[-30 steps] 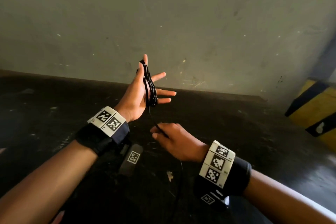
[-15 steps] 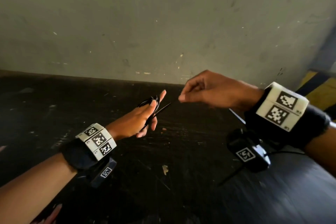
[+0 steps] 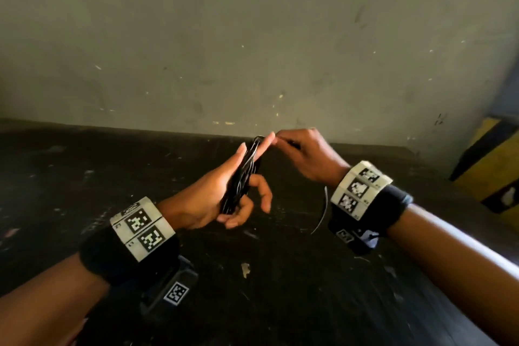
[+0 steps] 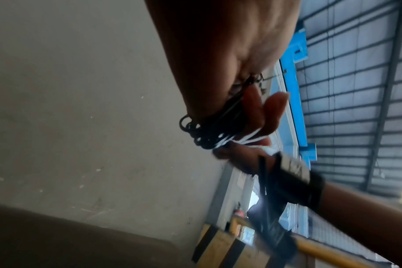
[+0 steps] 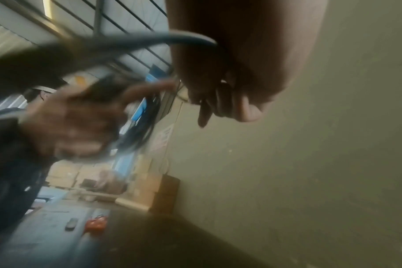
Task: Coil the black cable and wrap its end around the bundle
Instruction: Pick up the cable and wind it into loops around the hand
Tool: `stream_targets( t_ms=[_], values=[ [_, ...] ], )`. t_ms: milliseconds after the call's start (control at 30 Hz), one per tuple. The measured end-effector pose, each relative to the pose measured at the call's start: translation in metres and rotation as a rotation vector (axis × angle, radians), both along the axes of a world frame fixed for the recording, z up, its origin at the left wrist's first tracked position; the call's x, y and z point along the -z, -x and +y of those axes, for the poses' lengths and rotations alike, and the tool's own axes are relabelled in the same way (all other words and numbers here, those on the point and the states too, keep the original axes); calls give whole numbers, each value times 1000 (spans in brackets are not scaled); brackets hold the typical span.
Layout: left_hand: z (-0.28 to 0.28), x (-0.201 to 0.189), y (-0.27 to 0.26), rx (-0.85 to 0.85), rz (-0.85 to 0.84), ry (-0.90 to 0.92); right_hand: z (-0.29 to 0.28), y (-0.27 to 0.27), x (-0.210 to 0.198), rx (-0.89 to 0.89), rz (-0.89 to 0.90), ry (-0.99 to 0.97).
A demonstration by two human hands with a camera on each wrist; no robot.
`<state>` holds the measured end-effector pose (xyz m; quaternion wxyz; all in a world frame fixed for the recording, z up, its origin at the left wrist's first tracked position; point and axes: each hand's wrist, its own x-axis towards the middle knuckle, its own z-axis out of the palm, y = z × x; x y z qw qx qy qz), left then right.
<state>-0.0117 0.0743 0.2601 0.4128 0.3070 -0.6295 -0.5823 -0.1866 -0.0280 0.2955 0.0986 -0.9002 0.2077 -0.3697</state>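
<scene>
The black cable (image 3: 243, 177) is wound into a long bundle of several loops over my left hand (image 3: 210, 194), running from the raised index fingertip down to the thumb. The lower fingers curl round its bottom end. My right hand (image 3: 283, 141) sits just right of the left fingertips and pinches the cable's free end close to the top of the bundle. A loose tail (image 3: 323, 212) hangs below the right wrist. In the left wrist view the cable loops (image 4: 202, 134) stick out past my left hand (image 4: 218, 54). The right wrist view is blurred; the cable (image 5: 172, 38) arcs away from my right hand (image 5: 241, 63).
Both hands hover over a dark, scuffed table top (image 3: 252, 289) that ends at a grey wall (image 3: 252, 50). A yellow and black striped barrier (image 3: 488, 166) stands at the far right.
My right hand rose from below the left hand, swung out right, and has now come in to the left fingertips. The left hand turned more upright with the bundle.
</scene>
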Motion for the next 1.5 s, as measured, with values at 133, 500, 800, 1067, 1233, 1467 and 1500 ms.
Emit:
stream_targets(
  t_ms=[133, 500, 800, 1067, 1233, 1467, 1500],
  values=[
    [-8, -13, 20, 11, 276, 12, 5, -12, 47, -125, -61, -98],
    [-40, -11, 10, -382, 110, 159, 53, -12, 70, -125, 390, -401],
    [-24, 38, 13, -350, -449, 206, 66, 11, 8, -197, 862, -451],
    [2, 50, 14, -181, -470, -33, 42, 11, -33, -231, 818, -150],
    [8, 50, 2, -52, -234, -67, 32, 15, -31, -250, 566, 121],
    [20, 44, 2, 11, 116, -111, 30, 15, 14, -228, 111, -130],
    [22, 43, 3, 14, 154, -101, 32, 13, 21, -227, 52, -196]
  ],
)
